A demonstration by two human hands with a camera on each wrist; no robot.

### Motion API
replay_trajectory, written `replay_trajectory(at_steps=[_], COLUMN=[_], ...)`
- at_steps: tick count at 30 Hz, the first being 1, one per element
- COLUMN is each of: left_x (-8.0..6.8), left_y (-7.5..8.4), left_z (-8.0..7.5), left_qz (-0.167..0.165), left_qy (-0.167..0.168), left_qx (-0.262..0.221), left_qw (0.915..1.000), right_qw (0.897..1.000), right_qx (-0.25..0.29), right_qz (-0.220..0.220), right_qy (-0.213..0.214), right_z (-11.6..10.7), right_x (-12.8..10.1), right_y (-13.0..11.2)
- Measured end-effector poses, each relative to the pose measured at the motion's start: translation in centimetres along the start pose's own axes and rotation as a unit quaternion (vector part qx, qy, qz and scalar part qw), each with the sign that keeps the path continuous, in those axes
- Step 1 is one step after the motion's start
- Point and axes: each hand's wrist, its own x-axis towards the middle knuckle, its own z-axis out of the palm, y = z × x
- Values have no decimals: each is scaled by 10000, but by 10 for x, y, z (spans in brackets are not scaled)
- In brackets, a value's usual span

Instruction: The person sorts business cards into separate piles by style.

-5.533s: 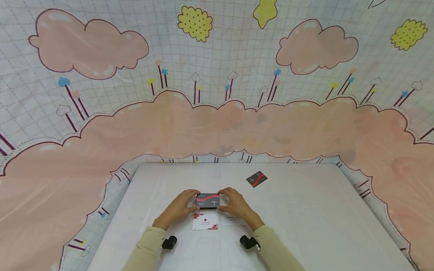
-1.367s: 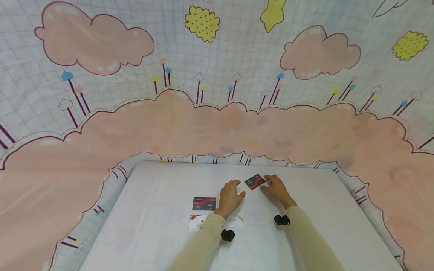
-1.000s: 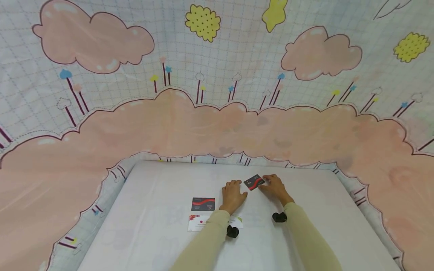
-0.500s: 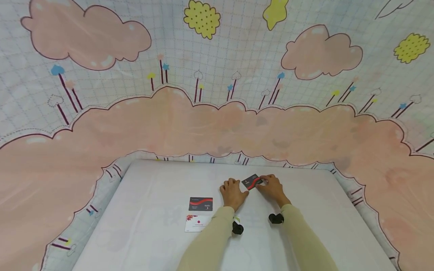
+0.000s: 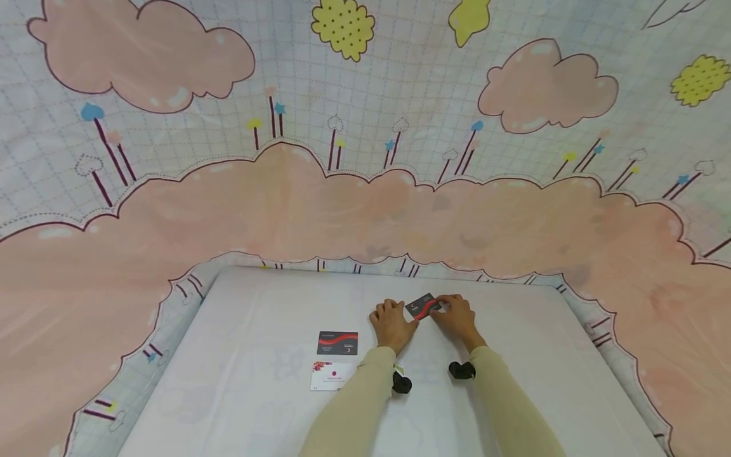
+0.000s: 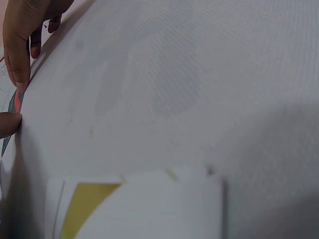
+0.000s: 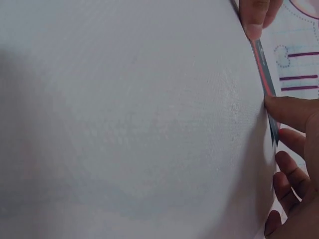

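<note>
A black business card with a red wavy stripe (image 5: 421,306) lies tilted on the table between my hands. My right hand (image 5: 457,318) pinches its right end between thumb and index finger. The left hand (image 5: 393,325) has bent fingers, with thumb and index finger at the card's left end. In the right wrist view, the left thumb touches one end of the card (image 7: 261,64), and the right hand (image 7: 301,149) holds the other. The left wrist view catches the card (image 6: 16,102) nearly edge-on at its left edge, between my right hand (image 6: 22,40) and the left thumb.
Another black business card with a red stripe (image 5: 337,343) lies left on the white table (image 5: 257,317). In front of it is a white card with red decoration (image 5: 328,376). A white card with a green corner (image 6: 149,209) is mostly hidden by the left sleeve in the head view.
Both hands have let go of the left black card, now lying on the table, and moved right to the tilted one. Lately the right hand has closed on its right end; the left has drawn up beside it.
</note>
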Motion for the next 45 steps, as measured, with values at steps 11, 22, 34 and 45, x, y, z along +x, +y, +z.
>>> replay_trajectory(at_steps=[11,22,34,45], left_x=[-1,-2,-3,-3], left_y=[0,-1,-3,-6], left_z=[0,2,1,-6], left_qz=[101,255,410,633], left_qy=[1,-128,-135,-180], left_qx=[-229,-284,-395,-381], left_qw=[9997,9992,9983,9971], right_qw=[9999,9989,9936,9933], right_qx=[146,387,1068,1119], right_qz=[2,118,-312,-292], right_qy=[16,-216,-168,71], right_z=[0,6,3,3], right_x=[0,-3,-12,-18], right_y=[1,0,1,-1])
